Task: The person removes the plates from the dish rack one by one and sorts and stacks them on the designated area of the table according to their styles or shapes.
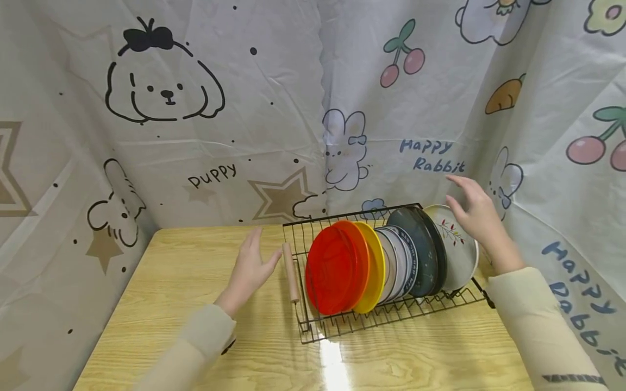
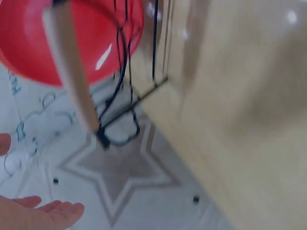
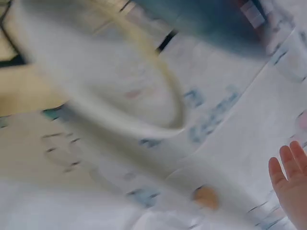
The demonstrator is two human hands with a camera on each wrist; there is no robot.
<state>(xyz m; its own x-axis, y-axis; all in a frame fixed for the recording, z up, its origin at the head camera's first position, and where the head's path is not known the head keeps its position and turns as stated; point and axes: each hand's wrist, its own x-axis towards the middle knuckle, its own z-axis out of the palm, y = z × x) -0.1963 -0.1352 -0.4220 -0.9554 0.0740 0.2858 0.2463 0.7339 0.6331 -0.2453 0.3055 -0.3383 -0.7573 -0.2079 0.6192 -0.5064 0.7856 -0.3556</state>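
Observation:
A black wire dish rack [image 1: 391,312] with a wooden side handle [image 1: 290,272] stands on the table, filled with upright plates. From left to right come red plates [image 1: 330,271], a yellow plate [image 1: 374,271], several pale rimmed plates [image 1: 398,263], dark plates [image 1: 415,244] and a large white plate with a painted sprig [image 1: 459,255]. Left of the handle, my left hand [image 1: 248,267] hovers with thumb and fingers spread, holding nothing. My right hand [image 1: 476,214] is above the white plate's right edge, its fingers extended; the right wrist view shows them apart from the plate.
The light wooden table [image 1: 195,260] extends left of and in front of the rack. A white patterned cloth [image 1: 254,125] hangs close behind it and along both sides.

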